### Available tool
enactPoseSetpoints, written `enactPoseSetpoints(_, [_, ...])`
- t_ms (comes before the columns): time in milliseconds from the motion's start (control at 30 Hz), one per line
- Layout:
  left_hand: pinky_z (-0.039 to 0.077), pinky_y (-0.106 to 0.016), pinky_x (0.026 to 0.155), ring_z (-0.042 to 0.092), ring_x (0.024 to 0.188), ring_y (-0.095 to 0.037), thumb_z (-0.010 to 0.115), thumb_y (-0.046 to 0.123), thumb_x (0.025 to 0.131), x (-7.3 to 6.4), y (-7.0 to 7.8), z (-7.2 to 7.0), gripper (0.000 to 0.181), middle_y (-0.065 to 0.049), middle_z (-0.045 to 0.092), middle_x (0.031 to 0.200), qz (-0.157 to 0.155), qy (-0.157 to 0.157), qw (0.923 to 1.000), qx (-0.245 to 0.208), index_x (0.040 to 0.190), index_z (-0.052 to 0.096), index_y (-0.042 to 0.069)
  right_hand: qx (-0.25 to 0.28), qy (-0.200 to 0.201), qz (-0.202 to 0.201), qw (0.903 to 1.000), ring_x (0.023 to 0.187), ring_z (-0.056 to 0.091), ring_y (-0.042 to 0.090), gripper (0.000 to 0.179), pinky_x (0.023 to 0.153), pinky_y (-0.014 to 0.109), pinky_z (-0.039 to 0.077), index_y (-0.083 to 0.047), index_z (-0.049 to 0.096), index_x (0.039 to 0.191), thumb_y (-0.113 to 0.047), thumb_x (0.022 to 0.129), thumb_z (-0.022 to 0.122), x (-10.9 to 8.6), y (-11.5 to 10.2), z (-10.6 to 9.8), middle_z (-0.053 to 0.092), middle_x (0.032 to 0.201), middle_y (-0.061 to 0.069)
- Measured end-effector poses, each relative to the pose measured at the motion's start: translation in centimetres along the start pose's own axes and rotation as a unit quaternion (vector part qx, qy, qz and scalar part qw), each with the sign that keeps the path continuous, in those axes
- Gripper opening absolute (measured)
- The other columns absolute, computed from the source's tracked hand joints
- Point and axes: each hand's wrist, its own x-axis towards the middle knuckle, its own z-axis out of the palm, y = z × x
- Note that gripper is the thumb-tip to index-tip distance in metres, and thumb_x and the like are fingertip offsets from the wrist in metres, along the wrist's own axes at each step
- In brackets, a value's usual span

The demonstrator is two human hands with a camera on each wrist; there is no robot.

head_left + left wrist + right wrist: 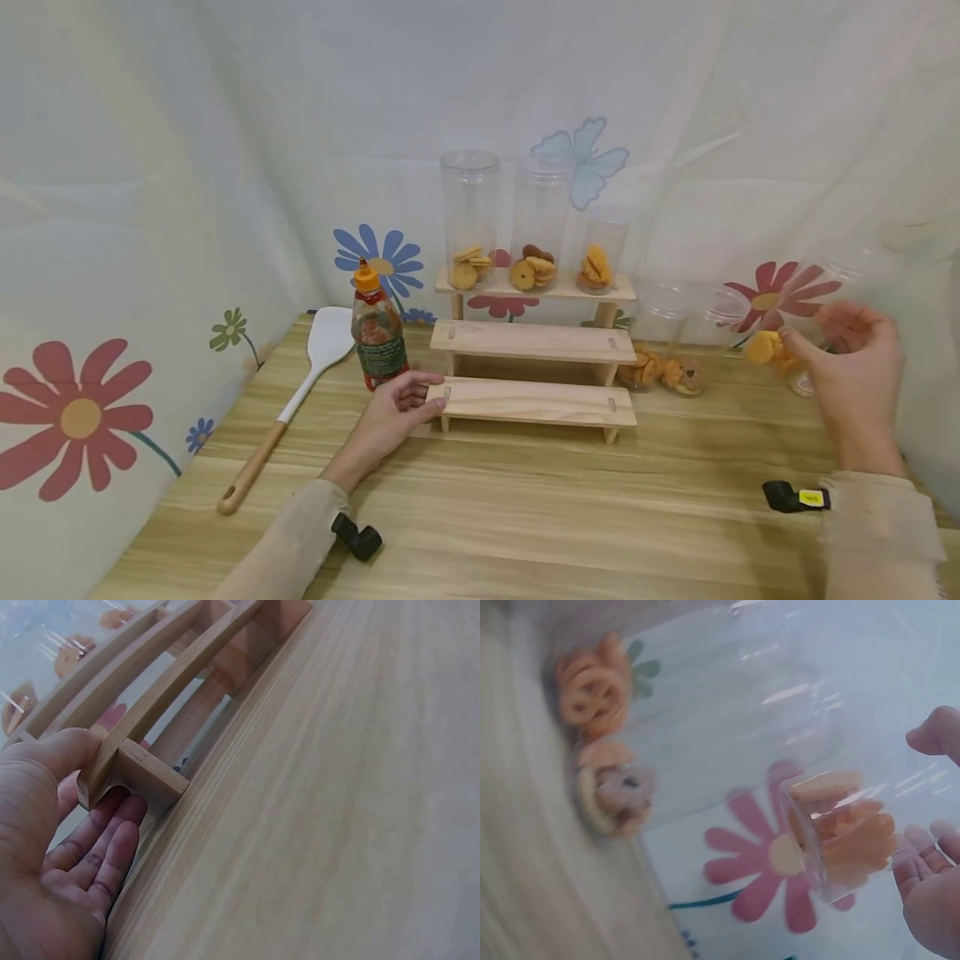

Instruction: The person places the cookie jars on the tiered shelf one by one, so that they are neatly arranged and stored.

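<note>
My left hand (pixel 393 408) grips the left end of the lowest step of a three-tier wooden stand (pixel 532 340). In the left wrist view its thumb lies on the step's end and the other fingers are beneath. Over at the right, my right hand (pixel 858 367) holds a clear plastic jar (pixel 840 832) with yellowish cookies in its bottom. That jar is tilted and off the table. Three cookie jars stand on the top tier: a tall left one (pixel 470 225), a tall middle one (pixel 538 229) and a shorter right one (pixel 602 250).
Two more cookie jars, one near the stand (pixel 656 333) and one beside it (pixel 693 367), stand on the table (pixel 525 517). Left of the stand is a red sauce bottle (pixel 378 337). A white spatula (pixel 281 417) with a wooden handle lies further left. A flowered curtain (pixel 300 100) hangs behind.
</note>
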Motion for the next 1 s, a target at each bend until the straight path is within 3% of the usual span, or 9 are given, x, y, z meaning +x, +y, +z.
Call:
enactPoseSetpoints(200, [0.056, -0.026, 0.087, 0.069, 0.102, -0.024, 0.083, 0.025, 0.105, 0.0, -0.1, 0.0, 0.037, -0.013, 0.074, 0.115, -0.002, 0.001, 1.0, -0.001, 0.139, 0.074, 0.013, 0.02, 0.001, -0.018, 0.9996, 0.123, 0.056, 0.003, 0.06, 0.11, 0.008, 0.042, -0.026, 0.057, 0.143, -0.005, 0.096, 0.087, -0.7, -1.9, 0.0, 0.06, 0.127, -0.015])
enactPoseSetpoints(400, [0.056, -0.026, 0.087, 0.069, 0.102, -0.024, 0.082, 0.026, 0.105, 0.1, -0.1, 0.0, 0.037, -0.013, 0.075, 0.115, -0.001, -0.001, 1.0, 0.0, 0.139, 0.074, 0.014, 0.088, -0.022, -0.016, 0.9957, 0.123, 0.06, 0.006, 0.064, 0.105, 0.008, 0.047, -0.023, 0.058, 0.145, -0.004, 0.093, 0.09, -1.4, -3.2, 0.2, 0.064, 0.131, -0.011])
enactPoseSetpoints(633, [0.056, -0.026, 0.086, 0.07, 0.102, -0.024, 0.083, 0.025, 0.105, 0.0, 0.0, 0.0, 0.037, -0.013, 0.075, 0.115, -0.004, -0.002, 1.0, -0.003, 0.139, 0.074, 0.013, 0.191, -0.091, -0.065, 0.9752, 0.11, 0.069, 0.009, 0.058, 0.096, 0.01, 0.052, -0.01, 0.065, 0.135, 0.015, 0.088, 0.086, -2.6, -4.4, 1.1, 0.073, 0.12, -0.002])
enactPoseSetpoints(800, [0.057, -0.026, 0.087, 0.07, 0.102, -0.024, 0.083, 0.024, 0.104, 0.0, 0.1, 0.0, 0.037, -0.014, 0.075, 0.114, 0.0, 0.001, 1.0, -0.002, 0.138, 0.074, 0.013, 0.179, -0.133, -0.076, 0.9718, 0.116, 0.065, 0.008, 0.062, 0.097, 0.009, 0.051, -0.014, 0.061, 0.141, 0.014, 0.09, 0.085, -3.6, -5.0, 1.8, 0.068, 0.13, -0.002])
enactPoseSetpoints(1000, [0.057, -0.026, 0.087, 0.07, 0.102, -0.024, 0.083, 0.023, 0.104, -0.1, 0.3, 0.0, 0.037, -0.014, 0.075, 0.115, 0.003, 0.002, 1.0, -0.004, 0.139, 0.074, 0.013, 0.187, -0.176, -0.083, 0.963, 0.117, 0.065, 0.008, 0.061, 0.095, 0.009, 0.053, -0.014, 0.062, 0.141, 0.015, 0.092, 0.083, -4.2, -5.1, 2.9, 0.069, 0.13, -0.002])
